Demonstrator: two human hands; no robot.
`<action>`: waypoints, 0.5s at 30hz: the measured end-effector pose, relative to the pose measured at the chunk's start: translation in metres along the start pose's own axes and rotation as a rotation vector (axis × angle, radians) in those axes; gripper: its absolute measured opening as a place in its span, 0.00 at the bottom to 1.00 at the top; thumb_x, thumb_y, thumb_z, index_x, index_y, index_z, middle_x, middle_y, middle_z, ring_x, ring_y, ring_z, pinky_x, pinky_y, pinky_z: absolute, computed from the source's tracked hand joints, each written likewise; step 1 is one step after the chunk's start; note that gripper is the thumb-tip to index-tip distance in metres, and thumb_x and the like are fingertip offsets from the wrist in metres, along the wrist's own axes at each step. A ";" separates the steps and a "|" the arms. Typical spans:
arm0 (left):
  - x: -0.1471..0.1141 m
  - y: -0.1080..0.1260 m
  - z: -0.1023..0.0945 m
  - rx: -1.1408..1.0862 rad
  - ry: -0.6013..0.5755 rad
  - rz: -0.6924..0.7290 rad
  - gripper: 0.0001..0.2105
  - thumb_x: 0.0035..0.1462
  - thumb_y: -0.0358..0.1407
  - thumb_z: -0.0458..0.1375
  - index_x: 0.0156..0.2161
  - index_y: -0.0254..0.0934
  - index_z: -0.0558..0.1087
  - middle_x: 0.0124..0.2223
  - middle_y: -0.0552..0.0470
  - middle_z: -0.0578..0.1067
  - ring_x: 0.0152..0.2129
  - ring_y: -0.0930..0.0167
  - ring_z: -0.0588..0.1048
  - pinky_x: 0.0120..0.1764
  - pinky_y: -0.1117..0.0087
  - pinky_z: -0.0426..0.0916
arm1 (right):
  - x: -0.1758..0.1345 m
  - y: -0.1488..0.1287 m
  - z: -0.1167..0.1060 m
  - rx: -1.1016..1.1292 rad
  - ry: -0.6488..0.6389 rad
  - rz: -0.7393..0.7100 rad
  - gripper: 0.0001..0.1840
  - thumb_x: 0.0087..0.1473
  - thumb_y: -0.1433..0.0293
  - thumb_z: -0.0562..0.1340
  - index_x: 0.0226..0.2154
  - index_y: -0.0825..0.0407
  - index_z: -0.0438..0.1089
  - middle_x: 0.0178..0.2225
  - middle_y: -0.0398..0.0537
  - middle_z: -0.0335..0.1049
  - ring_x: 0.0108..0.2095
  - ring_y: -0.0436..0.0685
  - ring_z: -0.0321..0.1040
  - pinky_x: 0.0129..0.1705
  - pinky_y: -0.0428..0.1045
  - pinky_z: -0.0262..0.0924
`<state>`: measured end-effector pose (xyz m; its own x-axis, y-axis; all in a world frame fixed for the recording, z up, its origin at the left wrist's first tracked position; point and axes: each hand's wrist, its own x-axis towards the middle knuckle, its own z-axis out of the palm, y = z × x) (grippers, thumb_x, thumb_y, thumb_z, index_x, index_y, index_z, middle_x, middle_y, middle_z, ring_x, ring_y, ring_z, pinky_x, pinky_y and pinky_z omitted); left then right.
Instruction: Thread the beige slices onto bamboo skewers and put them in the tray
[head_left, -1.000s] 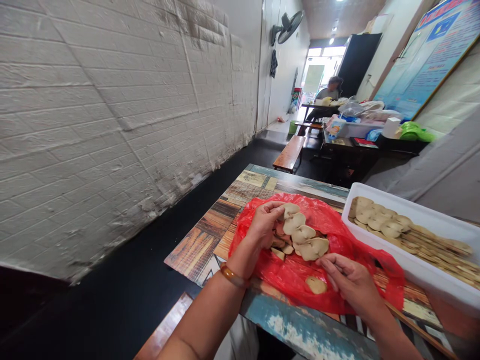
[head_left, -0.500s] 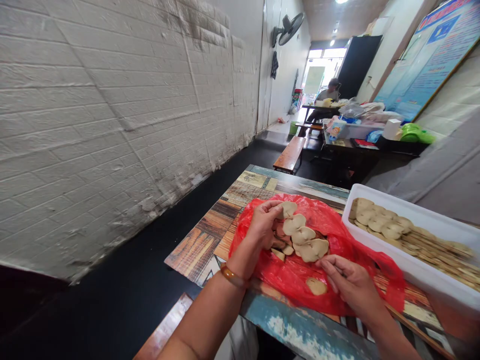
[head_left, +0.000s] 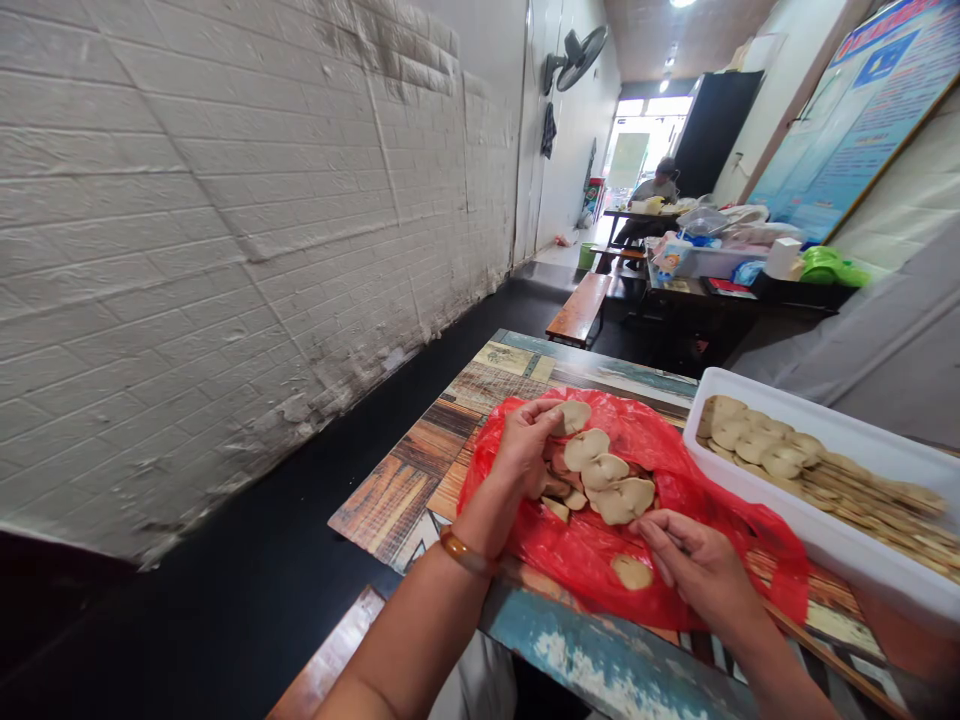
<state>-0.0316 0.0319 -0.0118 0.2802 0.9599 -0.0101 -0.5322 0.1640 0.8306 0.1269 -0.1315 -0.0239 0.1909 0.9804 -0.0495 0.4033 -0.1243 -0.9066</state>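
My left hand (head_left: pixel 529 440) pinches a thin, round beige slice (head_left: pixel 576 417) between thumb and fingers. Below it, more slices (head_left: pixel 604 470) overlap in a slanting row, apparently strung on a skewer whose stick is hidden. At the row's lower end, the thumb and fingers of my right hand (head_left: pixel 686 555) are closed, seemingly on the skewer's end. Underneath both hands spreads a red plastic bag (head_left: pixel 540 548) with loose slices and pieces in it. One single slice (head_left: pixel 632 572) lies on the bag near my right hand.
To the right, a white plastic box (head_left: pixel 847 420) holds several rows of skewered slices (head_left: pixel 787 455). Thin sticks (head_left: pixel 832 655) lie at the front right of the patterned table (head_left: pixel 420 470). Beyond are a bench (head_left: pixel 581 305), a cluttered table (head_left: pixel 697 285) and a seated person (head_left: pixel 660 185).
The top slice in my left hand and the row below it have shifted very slightly left. Both hands keep their grip. The seated person's head has moved slightly.
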 end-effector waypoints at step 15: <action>-0.002 -0.001 0.001 -0.001 0.006 -0.010 0.16 0.39 0.39 0.68 0.35 0.33 0.75 0.29 0.50 0.76 0.24 0.73 0.73 0.31 0.72 0.66 | 0.001 0.002 0.000 0.010 0.007 0.012 0.19 0.55 0.54 0.56 0.29 0.52 0.71 0.13 0.37 0.55 0.15 0.48 0.53 0.19 0.45 0.48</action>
<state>-0.0310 0.0296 -0.0123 0.2807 0.9595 -0.0221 -0.5297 0.1741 0.8301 0.1277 -0.1307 -0.0261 0.2021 0.9777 -0.0571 0.3924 -0.1343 -0.9099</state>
